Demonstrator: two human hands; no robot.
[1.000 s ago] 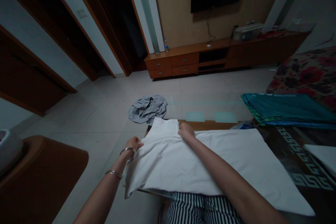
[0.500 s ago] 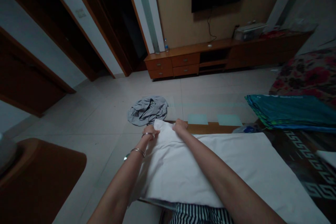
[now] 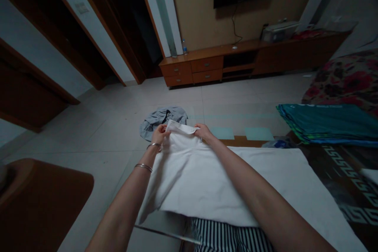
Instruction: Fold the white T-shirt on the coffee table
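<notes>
A large white cloth (image 3: 212, 181) is spread over a glass-topped table, its left end lifted and wrinkled. My left hand (image 3: 158, 134), below two silver bangles (image 3: 143, 167), pinches the far left corner of the cloth. Farther right along the same edge, my right hand (image 3: 203, 131) grips the cloth, and a raised strip of edge stretches between both hands. Just beyond my left hand lies a crumpled grey garment (image 3: 162, 116), partly covered by the lifted white cloth.
Folded teal cloths (image 3: 327, 122) are stacked at the table's right, near a plastic bag (image 3: 280, 142). A brown rounded seat (image 3: 53, 197) stands at the left. Across the tiled floor is a wooden TV cabinet (image 3: 206, 69). Striped fabric (image 3: 224, 236) shows below the white cloth.
Both hands have raised the far left edge of the white cloth, the left hand moving left and up. The cloth's near left part now hangs farther left.
</notes>
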